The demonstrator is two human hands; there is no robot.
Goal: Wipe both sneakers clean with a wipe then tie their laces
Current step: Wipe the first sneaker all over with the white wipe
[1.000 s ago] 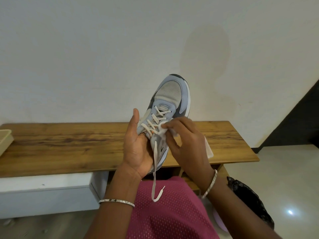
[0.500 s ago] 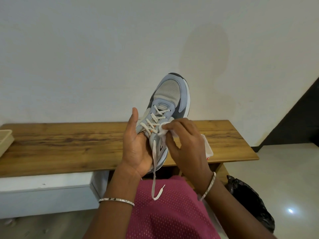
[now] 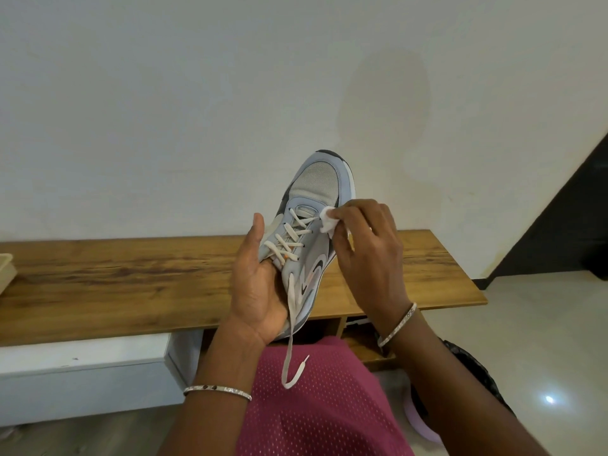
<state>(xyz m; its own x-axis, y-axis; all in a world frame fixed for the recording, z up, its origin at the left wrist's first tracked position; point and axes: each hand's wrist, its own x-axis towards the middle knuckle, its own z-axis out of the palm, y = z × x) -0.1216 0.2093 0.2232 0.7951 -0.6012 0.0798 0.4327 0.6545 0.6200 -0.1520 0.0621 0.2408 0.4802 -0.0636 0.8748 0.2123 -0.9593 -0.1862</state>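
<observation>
Above a wooden bench (image 3: 131,278), left hand (image 3: 260,291) grips sneaker (image 3: 312,232), right hand (image 3: 368,255) pinches wipe (image 3: 329,220).

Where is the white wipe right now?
In the head view, right of centre: the wipe is pinched in the right hand, pressed on the sneaker beside its upper laces, above the wooden bench.

no readable text, number or label shows anywhere; the sneaker (image 3: 314,232) carries only a dark curved side mark, not legible as a brand.
</observation>
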